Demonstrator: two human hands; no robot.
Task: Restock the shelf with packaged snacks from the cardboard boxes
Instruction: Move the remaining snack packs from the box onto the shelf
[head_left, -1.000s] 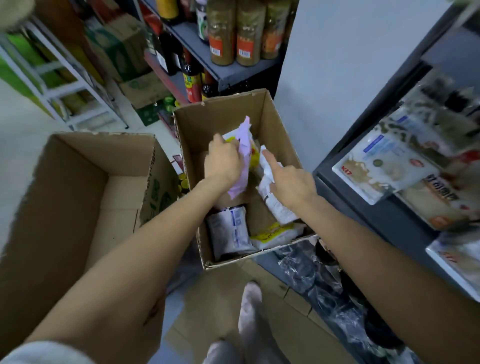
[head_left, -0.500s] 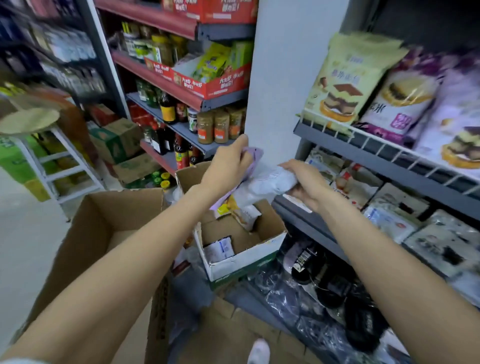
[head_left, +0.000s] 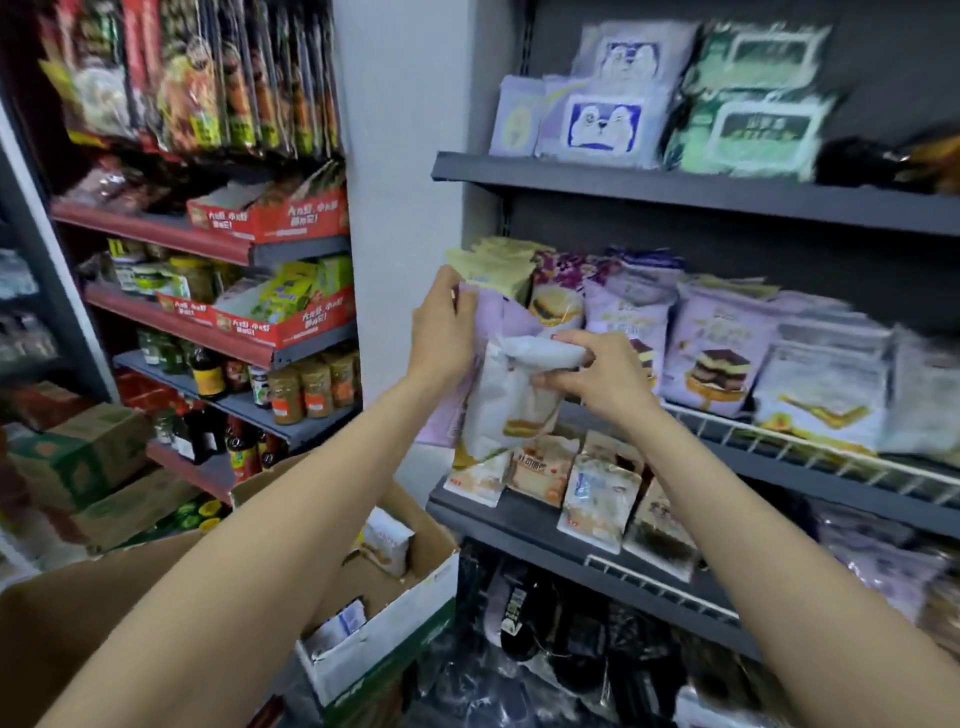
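Observation:
My left hand (head_left: 441, 327) grips the top of a purple snack packet (head_left: 498, 317) held upright in front of the middle shelf (head_left: 779, 457). My right hand (head_left: 592, 374) holds a white snack packet (head_left: 509, 410) by its upper edge, just in front of the purple one. Both packets hang at the shelf's left end, beside rows of yellow and purple cake packets (head_left: 711, 358). Below my arms stands the open cardboard box (head_left: 395, 618) with a few white packets (head_left: 387, 543) left inside.
A larger open cardboard box (head_left: 93, 623) stands at the lower left. The lower shelf (head_left: 524, 530) holds flat snack packs. Black wrapped packages (head_left: 550, 639) lie on the floor under it. Red shelves (head_left: 218, 249) with jars and bottles line the left wall.
Both hands lifted the purple and white packets out of the small box and up to the left end of the middle shelf. My view rose from the box to the shelves.

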